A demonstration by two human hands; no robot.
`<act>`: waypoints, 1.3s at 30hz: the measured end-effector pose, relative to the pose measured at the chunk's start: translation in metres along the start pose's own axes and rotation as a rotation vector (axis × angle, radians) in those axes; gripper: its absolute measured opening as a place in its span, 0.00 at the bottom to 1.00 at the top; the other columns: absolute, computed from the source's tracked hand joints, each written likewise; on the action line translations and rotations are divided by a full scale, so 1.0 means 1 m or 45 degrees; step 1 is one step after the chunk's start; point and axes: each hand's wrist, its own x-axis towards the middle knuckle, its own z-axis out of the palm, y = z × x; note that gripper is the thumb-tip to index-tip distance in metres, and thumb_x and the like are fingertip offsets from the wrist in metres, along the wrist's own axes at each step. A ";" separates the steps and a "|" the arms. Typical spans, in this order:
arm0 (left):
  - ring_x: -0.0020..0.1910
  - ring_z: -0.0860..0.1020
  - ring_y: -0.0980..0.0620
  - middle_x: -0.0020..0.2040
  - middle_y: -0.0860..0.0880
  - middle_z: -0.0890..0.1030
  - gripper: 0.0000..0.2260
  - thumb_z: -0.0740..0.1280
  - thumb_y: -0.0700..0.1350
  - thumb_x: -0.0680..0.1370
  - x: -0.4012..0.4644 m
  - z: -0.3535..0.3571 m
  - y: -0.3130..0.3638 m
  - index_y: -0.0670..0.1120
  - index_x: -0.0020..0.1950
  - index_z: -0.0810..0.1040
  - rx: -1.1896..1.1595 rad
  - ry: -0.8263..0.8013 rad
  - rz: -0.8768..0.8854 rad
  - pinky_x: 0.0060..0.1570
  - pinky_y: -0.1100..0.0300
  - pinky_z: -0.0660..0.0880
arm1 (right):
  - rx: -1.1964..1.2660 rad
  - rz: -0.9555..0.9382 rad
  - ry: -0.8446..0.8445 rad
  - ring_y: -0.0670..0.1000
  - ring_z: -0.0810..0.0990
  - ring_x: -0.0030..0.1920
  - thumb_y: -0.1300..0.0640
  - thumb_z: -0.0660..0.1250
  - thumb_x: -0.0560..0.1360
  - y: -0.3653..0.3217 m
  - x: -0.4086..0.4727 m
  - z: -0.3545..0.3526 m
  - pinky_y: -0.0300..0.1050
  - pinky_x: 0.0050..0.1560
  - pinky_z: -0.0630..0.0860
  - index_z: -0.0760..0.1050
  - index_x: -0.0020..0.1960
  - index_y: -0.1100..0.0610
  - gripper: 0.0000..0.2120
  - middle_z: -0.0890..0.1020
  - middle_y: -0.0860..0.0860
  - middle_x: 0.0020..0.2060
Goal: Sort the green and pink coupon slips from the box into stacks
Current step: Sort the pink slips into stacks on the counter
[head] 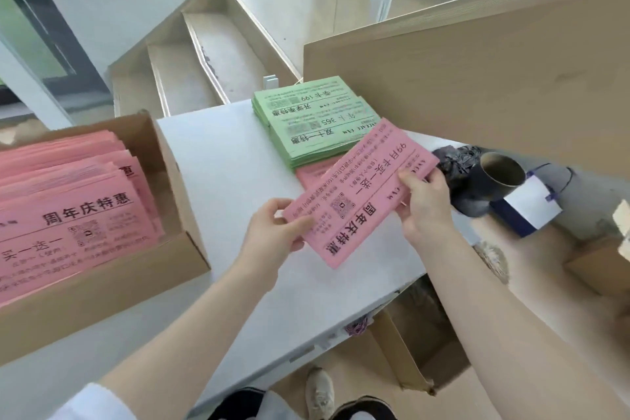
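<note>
A cardboard box [184,201] at the left holds a thick pile of pink coupon slips [68,201]. Over the white table I hold one pink slip [361,194] tilted between both hands. My left hand [276,235] pinches its near left edge. My right hand [426,208] grips its right edge. A stack of green slips [313,119] lies at the table's far side. Just in front of the green stack, a pink stack [313,174] lies mostly hidden under the held slip.
The white table [231,160] ends near my body and at the right. A tall cardboard panel [477,72] stands at the right. A dark tube [497,174], a blue-and-white box [525,211] and crumpled black plastic [453,160] sit right of the slips. Open cartons lie on the floor.
</note>
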 end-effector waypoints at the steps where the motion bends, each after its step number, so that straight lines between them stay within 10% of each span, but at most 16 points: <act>1: 0.37 0.81 0.54 0.41 0.49 0.83 0.08 0.68 0.37 0.74 0.009 0.004 0.000 0.48 0.47 0.73 -0.029 0.079 0.018 0.39 0.61 0.76 | -0.036 -0.005 0.019 0.50 0.80 0.43 0.67 0.62 0.75 -0.001 0.009 -0.008 0.47 0.41 0.79 0.67 0.56 0.54 0.14 0.80 0.51 0.46; 13: 0.36 0.79 0.54 0.44 0.46 0.83 0.06 0.70 0.41 0.74 0.088 0.039 0.010 0.42 0.49 0.78 0.047 0.428 0.106 0.34 0.62 0.72 | -0.969 -0.339 -0.121 0.52 0.79 0.50 0.62 0.69 0.71 -0.003 0.087 -0.037 0.48 0.55 0.75 0.75 0.56 0.58 0.14 0.81 0.53 0.50; 19: 0.59 0.74 0.51 0.61 0.49 0.75 0.26 0.65 0.48 0.77 0.088 0.049 0.002 0.43 0.72 0.61 0.100 0.499 0.037 0.61 0.56 0.69 | -1.309 -0.468 -0.146 0.55 0.75 0.57 0.60 0.68 0.73 0.004 0.104 -0.033 0.39 0.52 0.66 0.72 0.62 0.63 0.19 0.78 0.56 0.57; 23: 0.65 0.70 0.54 0.62 0.57 0.73 0.10 0.56 0.48 0.81 0.074 0.061 -0.009 0.50 0.61 0.68 -0.237 0.259 -0.039 0.65 0.57 0.62 | -1.214 -0.309 -0.268 0.49 0.72 0.55 0.63 0.60 0.78 0.006 0.109 -0.034 0.32 0.46 0.62 0.68 0.67 0.62 0.18 0.75 0.55 0.61; 32: 0.72 0.60 0.57 0.74 0.61 0.58 0.25 0.55 0.48 0.81 0.080 0.069 -0.015 0.58 0.76 0.48 -0.383 0.109 -0.094 0.73 0.54 0.52 | -1.183 -0.233 -0.282 0.50 0.68 0.67 0.63 0.57 0.79 0.006 0.121 -0.032 0.37 0.60 0.62 0.64 0.71 0.57 0.21 0.70 0.52 0.68; 39: 0.71 0.62 0.55 0.74 0.55 0.62 0.26 0.55 0.40 0.77 0.071 0.055 -0.004 0.54 0.75 0.55 -0.039 0.114 -0.029 0.72 0.54 0.56 | -1.783 -0.570 -0.318 0.56 0.68 0.65 0.58 0.62 0.75 0.004 0.109 -0.030 0.48 0.61 0.64 0.68 0.65 0.60 0.19 0.72 0.58 0.66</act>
